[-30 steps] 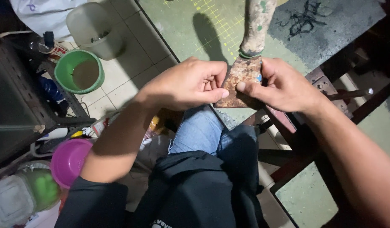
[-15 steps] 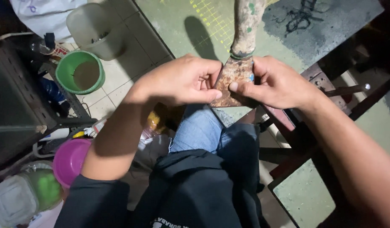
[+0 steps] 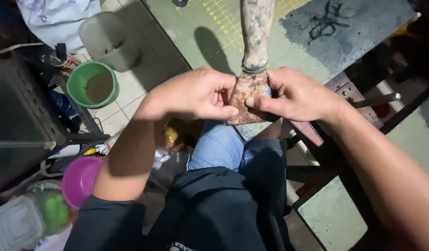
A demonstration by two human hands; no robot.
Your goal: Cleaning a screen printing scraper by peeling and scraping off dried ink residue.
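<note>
Left hand (image 3: 196,95) and right hand (image 3: 295,95) pinch a rusty scraper (image 3: 248,95) blade (handle paint-flecked, worn)

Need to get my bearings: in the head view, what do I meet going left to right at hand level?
Green bucket → left hand → rusty scraper blade → right hand → metal rod.
</note>
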